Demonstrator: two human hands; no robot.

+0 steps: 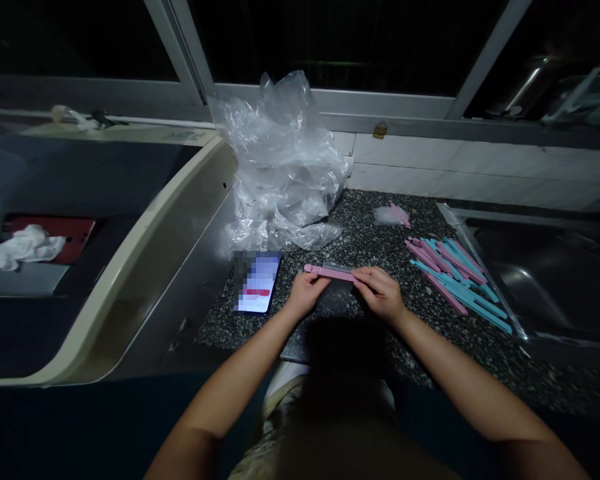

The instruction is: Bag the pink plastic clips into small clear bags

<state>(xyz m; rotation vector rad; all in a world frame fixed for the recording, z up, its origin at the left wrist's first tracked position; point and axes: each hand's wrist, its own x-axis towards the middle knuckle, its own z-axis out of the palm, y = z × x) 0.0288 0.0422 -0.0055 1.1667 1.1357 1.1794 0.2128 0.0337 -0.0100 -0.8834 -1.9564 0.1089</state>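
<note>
Dark speckled counter (380,247) lying below a window, a sink (555,280) at its right. Left hand (305,293) and right hand (380,293) are pinching a pink clip (327,271) between closed fingers, just above the counter. Phone (257,282) lying left; pile of clips (455,277) lying right; plastic bag (285,167) sitting behind.

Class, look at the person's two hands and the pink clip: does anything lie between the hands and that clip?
Nothing visible does. The left hand and right hand both already grip the pink clip directly, above the speckled counter. The phone lies off to the left.
</note>
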